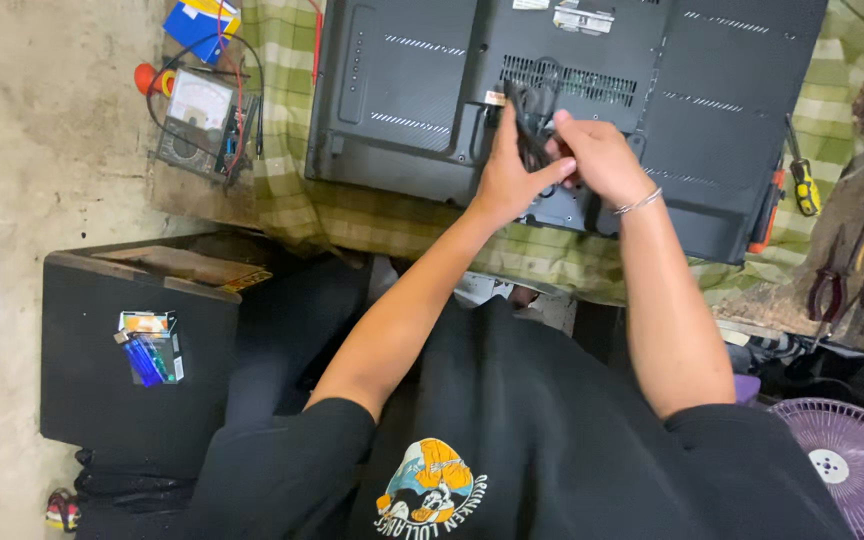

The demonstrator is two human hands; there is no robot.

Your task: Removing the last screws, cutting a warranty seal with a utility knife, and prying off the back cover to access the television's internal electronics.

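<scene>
A: The left hand point(505, 172) has fingers stretched up, thumb pinching the black cable point(529, 125).

B: And the right hand point(597, 155)?

A: Curled shut on the same cable, touching the left. The bundle's long axis runs far to near, over the TV point(572, 95) back, at its middle.

B: Around it?

A: Going left to right: a multimeter point(202, 120) far left, green checked cloth point(352, 215) beneath the TV, a screwdriver point(802, 180) right.

Head-worn view, steeply down, close.
</scene>
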